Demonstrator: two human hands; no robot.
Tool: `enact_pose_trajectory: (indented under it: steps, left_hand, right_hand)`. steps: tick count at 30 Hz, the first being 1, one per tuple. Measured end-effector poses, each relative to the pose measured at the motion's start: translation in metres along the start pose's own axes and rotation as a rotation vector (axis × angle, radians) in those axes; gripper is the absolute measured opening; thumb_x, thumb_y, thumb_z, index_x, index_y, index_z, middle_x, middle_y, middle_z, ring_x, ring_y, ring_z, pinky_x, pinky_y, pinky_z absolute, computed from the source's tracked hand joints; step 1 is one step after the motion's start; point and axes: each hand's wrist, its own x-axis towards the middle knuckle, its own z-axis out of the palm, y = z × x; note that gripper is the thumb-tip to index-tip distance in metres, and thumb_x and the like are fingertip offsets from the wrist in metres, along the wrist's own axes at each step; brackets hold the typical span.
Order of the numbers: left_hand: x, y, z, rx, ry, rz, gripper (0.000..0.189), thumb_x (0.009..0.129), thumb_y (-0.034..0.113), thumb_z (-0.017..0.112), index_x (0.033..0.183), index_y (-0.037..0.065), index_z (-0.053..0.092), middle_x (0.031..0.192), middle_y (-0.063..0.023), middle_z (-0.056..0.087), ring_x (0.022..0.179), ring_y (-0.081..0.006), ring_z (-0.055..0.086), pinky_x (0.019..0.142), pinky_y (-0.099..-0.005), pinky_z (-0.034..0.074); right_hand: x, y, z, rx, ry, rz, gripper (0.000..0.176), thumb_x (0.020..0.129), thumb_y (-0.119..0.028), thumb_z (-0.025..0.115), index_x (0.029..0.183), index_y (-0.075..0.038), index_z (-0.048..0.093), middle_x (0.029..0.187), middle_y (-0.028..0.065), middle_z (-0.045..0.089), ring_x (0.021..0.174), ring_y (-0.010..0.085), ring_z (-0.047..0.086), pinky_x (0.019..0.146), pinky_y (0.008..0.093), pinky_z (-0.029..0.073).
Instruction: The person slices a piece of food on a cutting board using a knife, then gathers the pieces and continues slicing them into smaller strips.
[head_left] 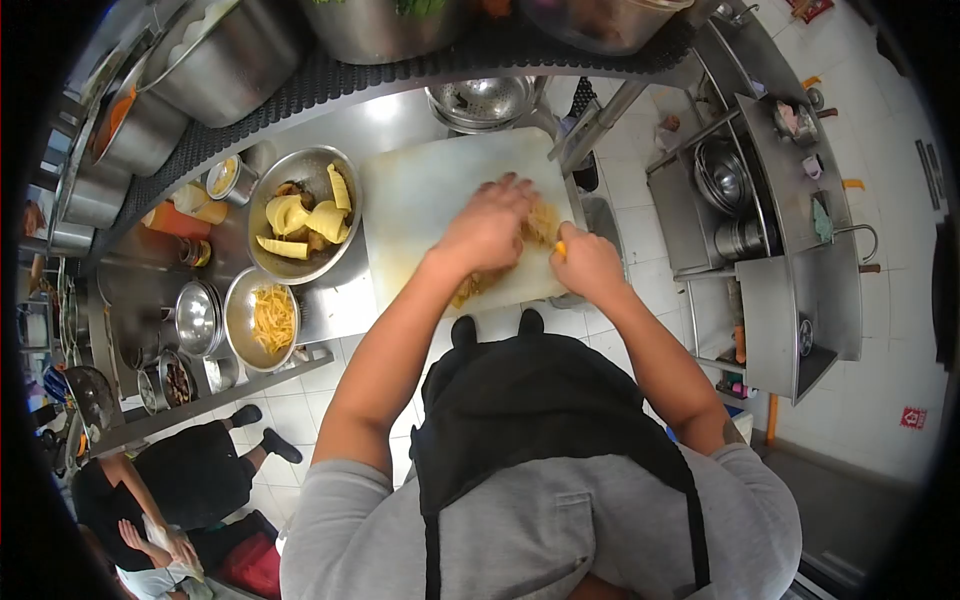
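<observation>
On the white cutting board (420,180) my left hand (490,225) lies with its fingers stretched forward and slightly apart, over and beside pale yellow shreds (541,222). More yellowish cut pieces (480,287) lie under its wrist side. My right hand (590,265) is closed around the orange-yellow handle of a knife (561,249), at the board's right edge. The blade is smeared by motion and hard to make out. Left of the board, a steel bowl (262,170) holds large yellow chunks that look like bamboo shoot (290,215). A second bowl (236,318) contains yellow strips (273,320).
A shelf (330,98) carrying steel pots (235,65) runs along the far side. Stacked colanders (482,100) stand behind the board. Steel bowls (198,318) sit at the left. Another person (165,490) is at lower left. Steel shelving (705,250) stands right.
</observation>
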Motion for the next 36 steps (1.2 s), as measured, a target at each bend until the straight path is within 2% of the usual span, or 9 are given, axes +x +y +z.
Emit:
enact_pose_trajectory:
  steps: [1, 4, 7, 8, 11, 25, 29, 33, 36]
  left_hand:
    - [-0.006, -0.004, -0.014, -0.124, 0.118, -0.041, 0.057, 0.078, 0.013, 0.067, 0.133, 0.0, 0.059, 0.138, -0.0206, 0.059, 0.134, -0.0407, 0.05, 0.114, -0.0457, 0.04]
    - [-0.045, -0.015, -0.011, -0.236, 0.022, -0.48, 0.039, 0.086, 0.012, 0.061, 0.123, 0.0, 0.064, 0.126, -0.0197, 0.064, 0.122, -0.0391, 0.057, 0.106, -0.0471, 0.046]
    - [-0.075, -0.034, 0.054, -0.197, 0.051, -0.416, 0.033, 0.088, 0.013, 0.061, 0.119, 0.001, 0.065, 0.123, -0.0191, 0.065, 0.115, -0.0382, 0.059, 0.101, -0.0479, 0.048]
    - [-0.077, -0.032, 0.07, -0.161, 0.157, -0.36, 0.029, 0.087, 0.014, 0.062, 0.113, 0.002, 0.065, 0.117, -0.017, 0.065, 0.111, -0.0364, 0.059, 0.098, -0.0469, 0.048]
    - [-0.072, -0.026, 0.093, -0.102, 0.261, -0.268, 0.025, 0.087, 0.016, 0.064, 0.108, 0.003, 0.066, 0.111, -0.0143, 0.064, 0.108, -0.0343, 0.058, 0.095, -0.0452, 0.047]
    - [-0.068, -0.029, 0.105, 0.034, 0.257, -0.229, 0.026, 0.082, 0.018, 0.068, 0.103, 0.004, 0.065, 0.106, -0.0125, 0.064, 0.102, -0.0325, 0.058, 0.091, -0.0429, 0.047]
    - [-0.065, -0.031, 0.101, 0.023, 0.275, -0.221, 0.025, 0.082, 0.018, 0.068, 0.102, 0.004, 0.065, 0.106, -0.0124, 0.064, 0.103, -0.0321, 0.058, 0.091, -0.0426, 0.047]
    - [-0.068, -0.029, 0.104, 0.006, 0.288, -0.217, 0.025, 0.082, 0.018, 0.068, 0.101, 0.003, 0.065, 0.107, -0.0124, 0.064, 0.104, -0.0318, 0.058, 0.091, -0.0427, 0.047]
    - [-0.069, -0.03, 0.104, -0.007, 0.231, -0.238, 0.025, 0.082, 0.018, 0.068, 0.102, 0.003, 0.065, 0.108, -0.0127, 0.064, 0.105, -0.0319, 0.058, 0.091, -0.043, 0.047]
  right_hand:
    - [0.0, 0.0, -0.003, 0.009, -0.009, 0.055, 0.029, 0.088, -0.023, 0.062, 0.105, 0.001, 0.056, 0.088, 0.0267, 0.07, 0.08, 0.0449, 0.069, 0.074, 0.0556, 0.054]
    - [-0.005, -0.004, -0.002, 0.056, -0.1, 0.135, 0.027, 0.093, -0.021, 0.055, 0.104, 0.003, 0.054, 0.085, 0.0292, 0.069, 0.079, 0.0475, 0.069, 0.075, 0.0586, 0.053]
    - [-0.009, -0.028, 0.009, 0.045, -0.16, 0.09, 0.022, 0.094, -0.016, 0.053, 0.104, 0.003, 0.054, 0.081, 0.0289, 0.069, 0.078, 0.0472, 0.069, 0.075, 0.058, 0.054]
    - [-0.007, -0.034, 0.013, 0.029, -0.178, 0.072, 0.021, 0.094, -0.015, 0.052, 0.104, 0.004, 0.054, 0.081, 0.0288, 0.069, 0.078, 0.0468, 0.07, 0.075, 0.0572, 0.055]
    - [-0.001, -0.044, 0.028, -0.021, -0.222, 0.024, 0.018, 0.094, -0.011, 0.05, 0.103, 0.004, 0.054, 0.083, 0.0284, 0.07, 0.08, 0.0453, 0.071, 0.074, 0.0547, 0.056]
    - [-0.001, -0.058, 0.029, -0.075, -0.332, 0.051, 0.017, 0.093, -0.009, 0.047, 0.103, 0.003, 0.054, 0.089, 0.0268, 0.072, 0.088, 0.0423, 0.072, 0.08, 0.0511, 0.057]
    - [0.014, -0.05, 0.055, -0.071, -0.3, 0.058, 0.017, 0.094, -0.009, 0.047, 0.104, 0.002, 0.054, 0.089, 0.0261, 0.072, 0.087, 0.0427, 0.072, 0.079, 0.0522, 0.057]
    - [0.01, -0.059, 0.025, -0.115, -0.315, 0.028, 0.017, 0.094, -0.009, 0.046, 0.104, 0.001, 0.054, 0.088, 0.0264, 0.072, 0.085, 0.0431, 0.072, 0.078, 0.0533, 0.056]
    - [0.002, -0.053, 0.041, -0.071, -0.322, 0.053, 0.017, 0.094, -0.01, 0.047, 0.105, 0.001, 0.055, 0.089, 0.0266, 0.072, 0.085, 0.0431, 0.072, 0.078, 0.0531, 0.057]
